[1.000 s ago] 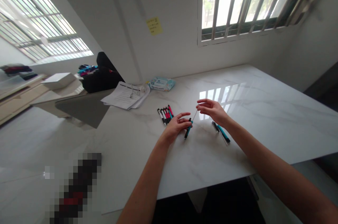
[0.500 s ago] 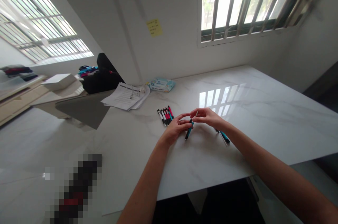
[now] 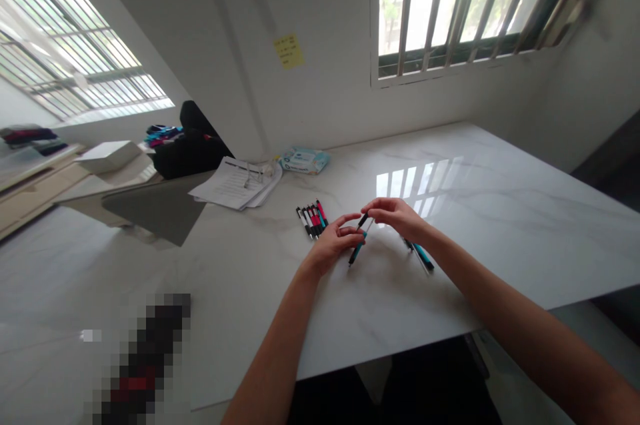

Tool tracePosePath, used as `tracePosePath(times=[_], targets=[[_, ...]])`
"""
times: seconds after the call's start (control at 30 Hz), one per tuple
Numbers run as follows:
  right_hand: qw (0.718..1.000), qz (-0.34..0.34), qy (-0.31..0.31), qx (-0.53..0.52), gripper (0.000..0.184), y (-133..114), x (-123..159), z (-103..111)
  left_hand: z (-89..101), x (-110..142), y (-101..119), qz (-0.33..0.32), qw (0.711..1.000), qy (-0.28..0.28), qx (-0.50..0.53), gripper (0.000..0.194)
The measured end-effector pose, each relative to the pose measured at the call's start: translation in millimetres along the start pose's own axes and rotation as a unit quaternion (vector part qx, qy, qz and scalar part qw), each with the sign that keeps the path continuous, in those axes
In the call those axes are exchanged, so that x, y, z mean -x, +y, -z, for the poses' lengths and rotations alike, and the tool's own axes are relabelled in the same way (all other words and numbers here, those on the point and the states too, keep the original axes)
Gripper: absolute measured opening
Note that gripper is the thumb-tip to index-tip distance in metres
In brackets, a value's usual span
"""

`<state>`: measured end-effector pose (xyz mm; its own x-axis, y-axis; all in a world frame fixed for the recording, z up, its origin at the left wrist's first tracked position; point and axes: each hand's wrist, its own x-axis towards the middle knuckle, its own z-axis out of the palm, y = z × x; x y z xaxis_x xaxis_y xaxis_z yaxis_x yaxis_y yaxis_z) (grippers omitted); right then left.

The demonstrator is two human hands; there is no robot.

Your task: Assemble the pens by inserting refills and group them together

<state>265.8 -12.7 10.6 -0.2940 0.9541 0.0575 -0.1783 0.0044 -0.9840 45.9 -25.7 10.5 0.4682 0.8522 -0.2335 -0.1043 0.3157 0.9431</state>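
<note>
My left hand [image 3: 334,243] is closed around a blue pen barrel [image 3: 355,253], which slants with its black tip down toward the table. A thin pale rod, like a refill [image 3: 370,225], shows at the barrel's upper end. Between the fingertips of my right hand [image 3: 397,217] is a short black pen part [image 3: 363,219], just above the left fingers. Beside my left hand lies a row of several pens [image 3: 311,219] in white, red, black and blue. Under my right wrist are a blue and black pen piece [image 3: 424,257] and thin rods, partly hidden.
A white marbled table [image 3: 500,211] carries everything. At its back left are printed papers [image 3: 235,183] with glasses [image 3: 249,178] on top, and a wipes packet [image 3: 304,161]. A grey panel [image 3: 155,201] borders the left side. A yellow note [image 3: 289,51] is on the wall.
The black part now sits in my right fingertips, higher than the dark end seen at the barrel before. My right hand rose slightly. My left hand stays around the blue barrel.
</note>
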Motion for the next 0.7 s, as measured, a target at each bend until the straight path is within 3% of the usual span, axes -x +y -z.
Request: tracePosePath(times=[0.13, 0.27, 0.4, 0.53, 0.7], targets=[[0.986, -0.015, 0.052, -0.161, 0.024, -7, -1, 13, -1.3, 1, 1, 0.006, 1.000, 0.008, -0.004, 0.076], [0.970, -0.033, 0.070, -0.228, 0.028, -9, -2, 22, -1.8, 1, 1, 0.003, 1.000, 0.015, -0.004, 0.074], [0.983, -0.043, 0.083, -0.155, 0.032, -5, -4, 22, -0.7, 0, 3, -0.017, 0.999, 0.041, -0.005, 0.071], [0.993, -0.008, 0.101, -0.053, 0.041, 2, -6, 21, 2.3, -1, 4, -0.029, 0.997, 0.064, -0.014, 0.072], [0.985, -0.004, 0.165, -0.043, 0.035, 5, -10, 24, 4.5, -3, 2, -0.022, 0.998, 0.063, -0.015, 0.071]])
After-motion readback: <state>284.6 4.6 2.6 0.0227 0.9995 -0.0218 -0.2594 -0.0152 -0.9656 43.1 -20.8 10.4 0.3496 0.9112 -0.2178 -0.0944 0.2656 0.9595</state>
